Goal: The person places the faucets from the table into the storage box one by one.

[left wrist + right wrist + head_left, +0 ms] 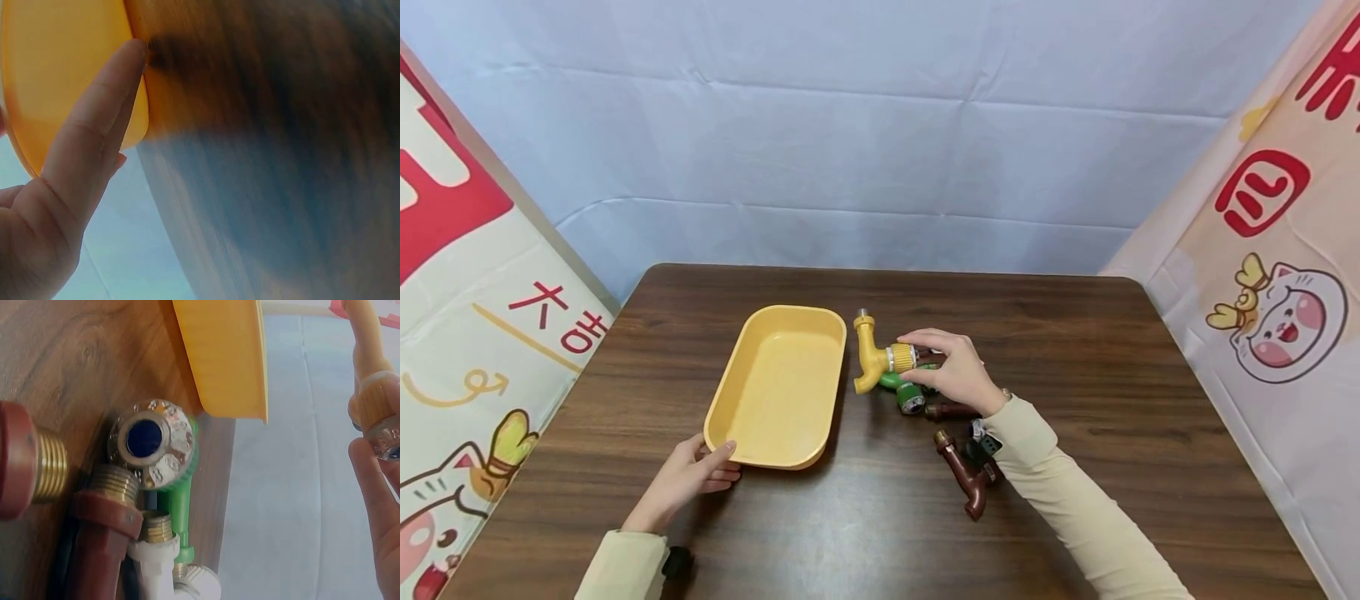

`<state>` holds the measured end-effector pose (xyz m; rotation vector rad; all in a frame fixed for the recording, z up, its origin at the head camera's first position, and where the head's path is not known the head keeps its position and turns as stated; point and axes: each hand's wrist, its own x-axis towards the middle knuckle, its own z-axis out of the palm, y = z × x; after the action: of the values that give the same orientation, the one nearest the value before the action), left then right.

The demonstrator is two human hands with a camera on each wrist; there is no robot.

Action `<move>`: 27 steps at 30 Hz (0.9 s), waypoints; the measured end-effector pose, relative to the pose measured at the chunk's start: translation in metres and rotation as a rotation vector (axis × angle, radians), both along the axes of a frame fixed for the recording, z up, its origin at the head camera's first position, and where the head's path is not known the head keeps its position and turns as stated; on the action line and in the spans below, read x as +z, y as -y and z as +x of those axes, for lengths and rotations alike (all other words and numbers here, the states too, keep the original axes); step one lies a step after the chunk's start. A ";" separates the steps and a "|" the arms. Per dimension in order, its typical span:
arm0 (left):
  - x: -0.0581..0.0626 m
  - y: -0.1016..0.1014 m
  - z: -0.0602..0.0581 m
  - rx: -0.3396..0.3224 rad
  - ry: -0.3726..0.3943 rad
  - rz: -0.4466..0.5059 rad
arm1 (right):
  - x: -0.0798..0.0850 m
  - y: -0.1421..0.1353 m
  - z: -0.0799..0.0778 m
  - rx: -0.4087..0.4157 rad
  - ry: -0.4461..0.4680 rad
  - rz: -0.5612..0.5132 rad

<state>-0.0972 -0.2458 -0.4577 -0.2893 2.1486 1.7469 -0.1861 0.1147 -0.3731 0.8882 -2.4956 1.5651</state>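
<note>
The left hand (688, 475) is partly closed at the near-left corner of a yellow tray (778, 392), its thumb over the rim and its other fingers outside and below, so that the edge is pinched between them. From that hand the tray, a shallow container with rounded corners, stretches ahead and to the right; its pale yellow floor and inner walls lie in plain sight from above, and its right-hand wall stands between the left hand and the taps.

The right hand (955, 371) is narrowed to a pinch, thumb and fingers on the ribbed, metal-banded handle of a yellow tap (868, 360). The tap is to the left of this hand, raised above the counter (865, 533) and just beside the tray, outside its rim, with the threaded end pointing away and the spout nearer.

Beneath the right hand a green tap (912, 398) lies on the counter, partly covered by the yellow one. Nearer than that hand, by its wrist, lies a dark red tap (960, 471), with the threaded end of another red tap (943, 412) showing under the wrist. The right wrist view also shows a white tap (156, 569) beside the green one, below the raised hand
</note>
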 end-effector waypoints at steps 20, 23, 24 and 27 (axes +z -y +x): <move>0.003 -0.002 0.001 0.001 -0.003 0.008 | -0.005 0.017 -0.006 0.021 0.033 0.025; 0.004 -0.002 0.002 0.000 -0.006 0.008 | -0.017 0.018 -0.014 0.015 0.043 0.027; 0.004 -0.002 0.002 0.002 -0.007 0.007 | -0.021 0.018 -0.017 0.014 0.052 0.028; 0.005 -0.002 0.004 0.008 -0.007 0.002 | -0.026 0.019 -0.023 0.019 0.068 0.037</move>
<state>-0.0930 -0.2438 -0.4531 -0.2913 2.1539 1.7566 -0.2090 0.0962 -0.3995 0.8798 -2.5782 1.5863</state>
